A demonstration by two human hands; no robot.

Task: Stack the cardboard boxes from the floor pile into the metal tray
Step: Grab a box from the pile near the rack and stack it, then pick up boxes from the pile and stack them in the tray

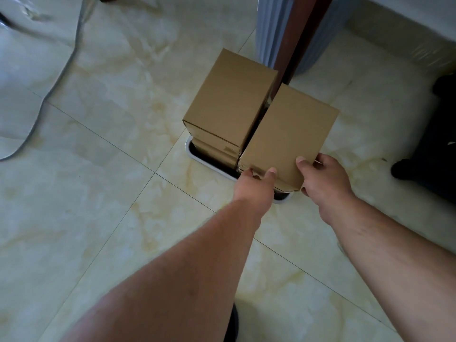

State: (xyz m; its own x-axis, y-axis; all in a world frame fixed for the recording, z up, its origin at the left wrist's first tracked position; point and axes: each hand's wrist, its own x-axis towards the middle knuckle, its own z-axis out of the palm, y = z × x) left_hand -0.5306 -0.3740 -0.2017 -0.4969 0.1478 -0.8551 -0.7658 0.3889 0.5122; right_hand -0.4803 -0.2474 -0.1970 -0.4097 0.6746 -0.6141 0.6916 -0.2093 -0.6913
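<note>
Two stacks of brown cardboard boxes stand side by side in a metal tray [197, 157] on the tiled floor. The left stack [232, 99] has nothing touching it. On the right stack lies the top box [291, 134], and both hands hold its near edge. My left hand [256, 186] grips the near left corner, thumb on top and fingers under. My right hand [323, 181] grips the near right corner, its thumb pressed on the lid. Only the tray's pale rim shows beneath the boxes.
A dark wooden post [301, 45] rises just behind the stacks, in front of a ribbed grey cylinder [271, 28]. Dark objects [429, 149] sit at the right. Clear plastic sheeting [29, 70] lies on the floor at the left.
</note>
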